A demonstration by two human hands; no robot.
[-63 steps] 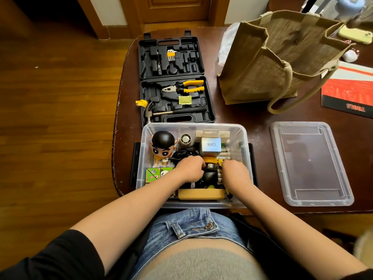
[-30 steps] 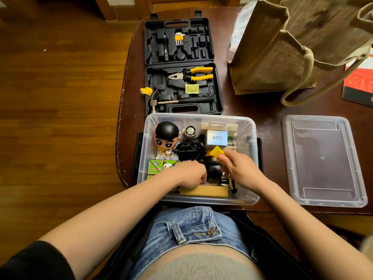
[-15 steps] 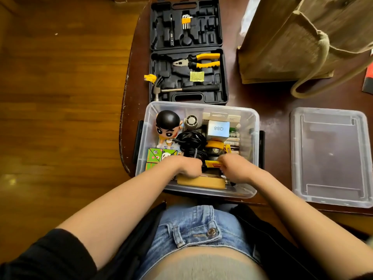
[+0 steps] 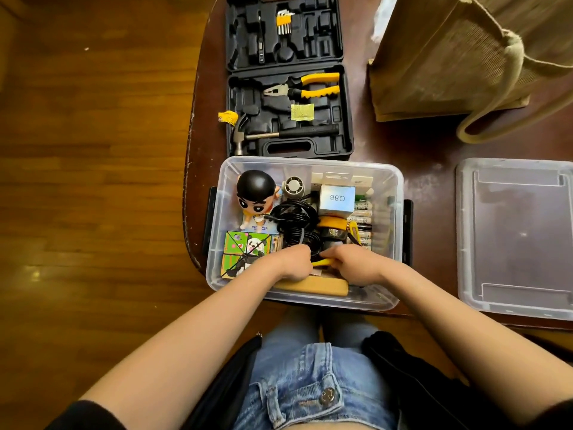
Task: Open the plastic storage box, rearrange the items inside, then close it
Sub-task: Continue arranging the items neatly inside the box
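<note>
The clear plastic storage box [image 4: 397, 212] stands open at the table's near edge, its lid [image 4: 514, 237] lying flat to the right. Inside are a black-haired figurine [image 4: 255, 193], a coil of black cable [image 4: 294, 221], a white Q88 box [image 4: 337, 198], batteries [image 4: 362, 218], panda-print blocks [image 4: 245, 246] and a tan pad [image 4: 313, 287]. Both hands are low in the near part of the box. My left hand [image 4: 293, 263] and my right hand [image 4: 356, 263] meet over a small yellow object [image 4: 322, 262], fingers curled around it.
An open black tool case [image 4: 288, 97] with yellow pliers [image 4: 307, 86], a hammer [image 4: 279, 135] and hex keys [image 4: 283, 21] lies just behind the box. A burlap tote bag [image 4: 459, 54] stands at the back right. The table edge drops to wooden floor on the left.
My right hand, which held a yellow piece up above the box a second ago, has come down to the near middle beside my left hand. The view has tilted further downward.
</note>
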